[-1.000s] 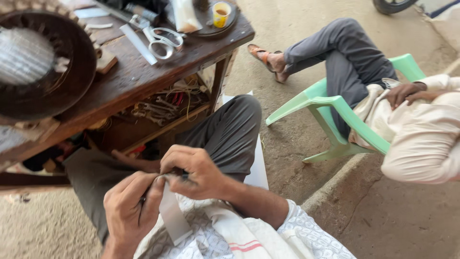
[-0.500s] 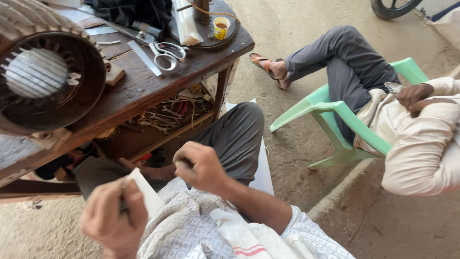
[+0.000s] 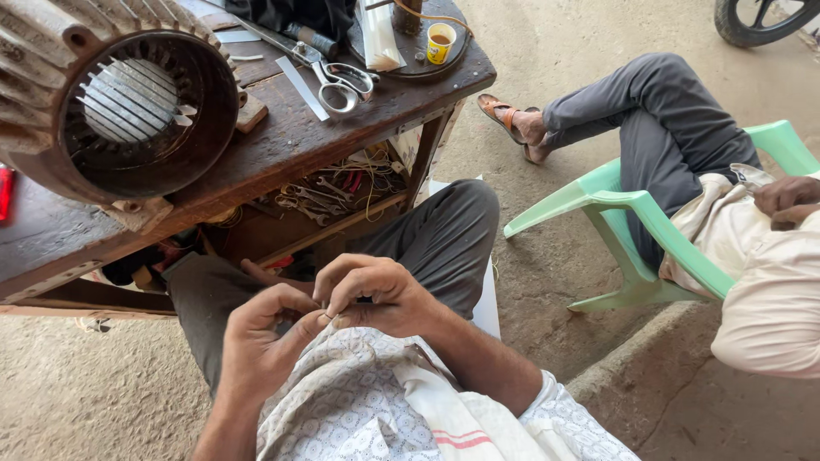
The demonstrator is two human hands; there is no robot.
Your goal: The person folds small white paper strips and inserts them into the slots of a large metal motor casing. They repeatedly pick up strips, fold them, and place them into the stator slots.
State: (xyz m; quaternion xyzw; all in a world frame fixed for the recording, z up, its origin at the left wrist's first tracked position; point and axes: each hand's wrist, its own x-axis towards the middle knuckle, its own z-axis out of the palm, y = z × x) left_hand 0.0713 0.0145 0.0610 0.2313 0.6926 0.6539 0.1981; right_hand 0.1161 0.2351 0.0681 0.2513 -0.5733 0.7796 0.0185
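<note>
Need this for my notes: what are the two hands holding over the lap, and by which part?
The left hand and right hand meet fingertip to fingertip, pinching something small and dark; what it is and where it is gripped cannot be told.

I see a worn dark wooden desk carrying a rusty round ribbed metal motor housing at its left end. Steel scissors lie beside a flat metal strip, and a dark round tray holds a small yellow cup. The lower shelf holds tangled wires and spanners.
</note>
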